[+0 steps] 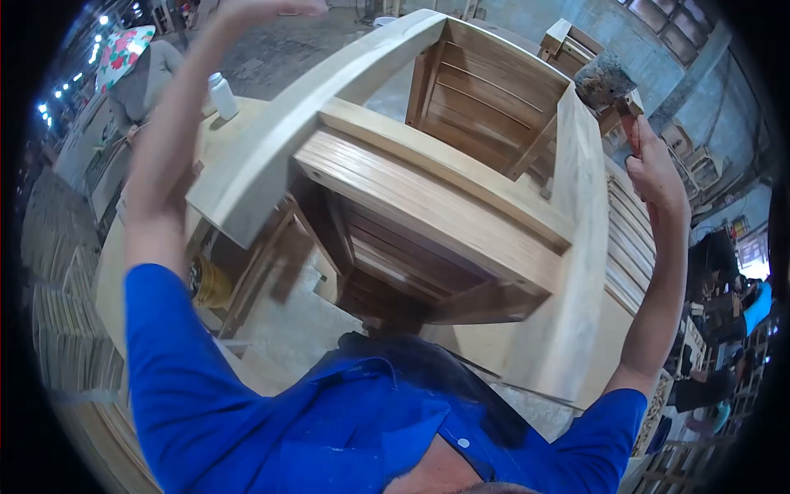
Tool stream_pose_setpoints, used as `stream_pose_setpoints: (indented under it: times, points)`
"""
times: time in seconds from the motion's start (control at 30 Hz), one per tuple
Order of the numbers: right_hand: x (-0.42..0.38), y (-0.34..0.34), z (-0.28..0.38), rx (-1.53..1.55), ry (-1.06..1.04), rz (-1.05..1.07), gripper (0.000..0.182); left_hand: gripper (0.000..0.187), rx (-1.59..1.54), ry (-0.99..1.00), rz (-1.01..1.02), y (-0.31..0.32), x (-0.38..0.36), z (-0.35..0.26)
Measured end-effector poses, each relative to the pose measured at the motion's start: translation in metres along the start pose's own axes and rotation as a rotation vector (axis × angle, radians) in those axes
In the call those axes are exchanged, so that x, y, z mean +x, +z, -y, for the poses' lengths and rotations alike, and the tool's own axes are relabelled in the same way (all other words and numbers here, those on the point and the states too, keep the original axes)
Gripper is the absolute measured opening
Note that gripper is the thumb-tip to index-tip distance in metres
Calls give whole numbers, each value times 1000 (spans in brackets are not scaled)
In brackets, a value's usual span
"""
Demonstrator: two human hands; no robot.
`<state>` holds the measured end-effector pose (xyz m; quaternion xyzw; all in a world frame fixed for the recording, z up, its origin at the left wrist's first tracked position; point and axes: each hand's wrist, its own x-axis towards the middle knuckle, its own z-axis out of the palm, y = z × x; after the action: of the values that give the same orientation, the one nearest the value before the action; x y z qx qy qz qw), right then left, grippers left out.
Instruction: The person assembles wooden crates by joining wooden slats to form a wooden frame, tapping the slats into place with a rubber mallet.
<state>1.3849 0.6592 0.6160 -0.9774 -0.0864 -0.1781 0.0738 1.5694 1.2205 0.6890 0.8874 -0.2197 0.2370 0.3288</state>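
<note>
My right hand (pixel 658 169) is closed around the handle of a mallet (pixel 605 80), whose thick grey, worn head is raised beside the top of a pale upright. That upright belongs to a wooden furniture frame (pixel 436 210) in front of me, with two broad curved side pieces, crossrails between them and slatted panels. At the top edge, my left hand (pixel 276 6) is raised beyond the left curved side piece (pixel 317 90). It is blurred and partly cut off; the fingers that show look stretched out, with nothing seen in them.
A white bottle (pixel 222 95) stands on the worktable at left, with a yellow container (pixel 209 282) lower down. Stacked wooden slats (pixel 632 239) lie at right. A person in a flowered hat (pixel 126 58) works at far left; more people are at far right.
</note>
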Motion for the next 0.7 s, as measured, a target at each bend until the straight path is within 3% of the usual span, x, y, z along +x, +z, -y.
stream_pose_setpoints:
  times: [0.1,0.2,0.27,0.47,0.53,0.6,0.67,0.7]
  points:
    - [-1,-15,19,-88,96,43,53,69,-394,-3,-37,80,-50,-6]
    - [1,-27,51,-112,206,93,47,67,-617,27,-80,146,-54,-24]
    - [5,-41,97,-47,470,213,36,66,-708,57,-118,184,-42,-28]
    - [30,-72,89,-303,232,292,27,62,-848,46,-172,268,-16,-32]
    - [54,-85,81,185,66,157,30,61,-851,17,-154,280,-19,-26]
    - [80,-105,126,264,30,-76,39,60,-818,7,-129,280,-24,-26]
    - [98,-117,225,36,67,-301,50,61,-746,27,-93,265,-28,-33]
    - [112,-111,237,-11,74,-408,53,60,-759,8,-79,263,-31,-35]
